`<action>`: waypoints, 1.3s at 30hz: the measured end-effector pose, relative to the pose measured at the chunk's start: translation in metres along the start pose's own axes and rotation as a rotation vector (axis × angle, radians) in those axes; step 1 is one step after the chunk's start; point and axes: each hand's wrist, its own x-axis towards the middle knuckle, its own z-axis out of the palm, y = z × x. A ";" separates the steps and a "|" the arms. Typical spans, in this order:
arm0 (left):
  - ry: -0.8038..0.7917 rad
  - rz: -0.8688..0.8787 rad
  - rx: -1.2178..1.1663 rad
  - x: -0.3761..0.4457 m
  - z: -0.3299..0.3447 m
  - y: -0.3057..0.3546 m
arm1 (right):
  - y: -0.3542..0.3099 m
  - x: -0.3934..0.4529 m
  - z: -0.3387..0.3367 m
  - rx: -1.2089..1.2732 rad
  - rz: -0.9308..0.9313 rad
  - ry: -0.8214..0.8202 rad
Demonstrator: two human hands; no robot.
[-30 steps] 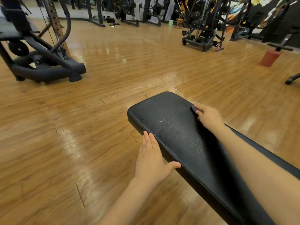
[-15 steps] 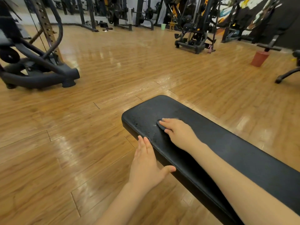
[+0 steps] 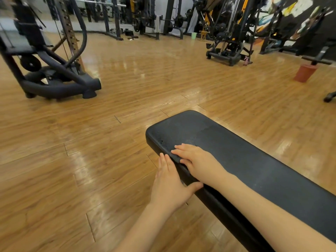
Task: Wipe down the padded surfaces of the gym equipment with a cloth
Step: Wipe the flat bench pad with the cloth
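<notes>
My right hand presses a dark cloth flat-fingered on the black bench pad near its left edge; left hand, fingers straight, rests against that edge

Right hand presses what looks like a dark cloth on the bench pad.

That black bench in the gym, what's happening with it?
A person is wiping the padded bench with a small dark cloth. The right hand presses the cloth flat near the bench's near-left edge, close to its rounded end. The left hand rests with straight fingers against the bench's side, thumb on the edge. The top looks speckled, possibly damp.
</notes>
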 end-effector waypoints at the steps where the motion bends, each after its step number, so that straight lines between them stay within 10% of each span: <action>1: 0.000 0.005 -0.005 0.002 0.000 0.000 | 0.004 0.004 0.000 0.013 0.001 0.000; 15: -0.025 0.013 -0.054 0.007 0.001 -0.004 | 0.143 0.075 -0.008 0.200 0.585 0.257; 26: -0.010 0.016 -0.035 0.004 -0.005 0.000 | -0.007 -0.005 -0.003 0.095 0.022 0.045; 39: 0.026 -0.040 -0.007 0.011 -0.017 -0.011 | 0.008 0.026 -0.005 0.114 0.054 0.028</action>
